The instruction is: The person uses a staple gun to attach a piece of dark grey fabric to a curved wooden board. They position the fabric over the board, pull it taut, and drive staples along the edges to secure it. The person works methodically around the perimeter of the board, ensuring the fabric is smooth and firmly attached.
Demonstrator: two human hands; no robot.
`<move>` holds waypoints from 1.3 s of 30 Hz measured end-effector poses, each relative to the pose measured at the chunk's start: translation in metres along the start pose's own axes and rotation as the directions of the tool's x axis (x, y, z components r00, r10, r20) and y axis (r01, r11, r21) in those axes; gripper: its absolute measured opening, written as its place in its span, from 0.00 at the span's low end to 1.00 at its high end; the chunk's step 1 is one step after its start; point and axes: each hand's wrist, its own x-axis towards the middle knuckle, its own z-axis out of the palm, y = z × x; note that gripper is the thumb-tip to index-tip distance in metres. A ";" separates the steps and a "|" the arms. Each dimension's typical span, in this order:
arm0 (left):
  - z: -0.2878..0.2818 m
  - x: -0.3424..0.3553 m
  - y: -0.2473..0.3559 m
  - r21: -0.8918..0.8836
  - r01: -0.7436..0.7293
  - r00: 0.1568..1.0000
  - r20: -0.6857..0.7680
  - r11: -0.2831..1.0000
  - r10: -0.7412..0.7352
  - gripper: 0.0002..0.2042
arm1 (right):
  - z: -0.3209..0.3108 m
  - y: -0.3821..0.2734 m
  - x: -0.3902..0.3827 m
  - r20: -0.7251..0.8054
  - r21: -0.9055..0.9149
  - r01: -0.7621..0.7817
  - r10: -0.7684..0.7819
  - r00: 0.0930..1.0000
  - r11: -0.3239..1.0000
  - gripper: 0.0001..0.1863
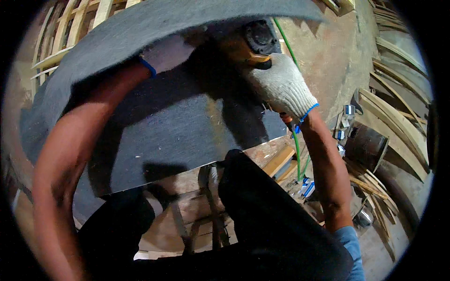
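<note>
A grey felt-like sheet lies across in front of my knees, and a curved flap of the same grey material arches over it. My right hand, in a white knitted glove with a blue cuff, is closed around a black and yellow air nail gun. The tool's front end is hidden in shadow beneath the flap. A green air hose comes off near the base of its handle. Also gloved, my left hand reaches under the flap. Its fingers are lost in the dark there.
Curved wooden strips lean along the right side. On the floor are a dark metal drum, scattered wood offcuts and wood blocks. A slatted wooden frame stands at the far left. Crossbars show between my legs.
</note>
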 end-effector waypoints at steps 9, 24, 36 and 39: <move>-0.034 -0.130 0.058 0.118 -0.506 0.827 0.349 0.854 0.441 0.23 | 0.004 -0.001 -0.016 -0.034 0.049 0.003 -0.002 0.999 0.999 0.18; -0.052 -0.125 0.030 0.311 -0.404 0.905 0.272 0.860 0.326 0.21 | -0.002 -0.039 -0.011 0.228 0.224 0.022 -0.075 0.971 0.974 0.18; -0.068 -0.101 -0.010 0.320 -0.363 0.931 0.097 0.875 0.351 0.17 | -0.011 -0.063 -0.001 0.176 0.015 -0.023 0.020 0.984 1.000 0.20; -0.071 -0.116 -0.014 0.323 -0.299 0.954 0.090 0.898 0.285 0.17 | 0.027 -0.036 0.018 0.120 -0.097 0.274 -0.262 0.958 0.957 0.20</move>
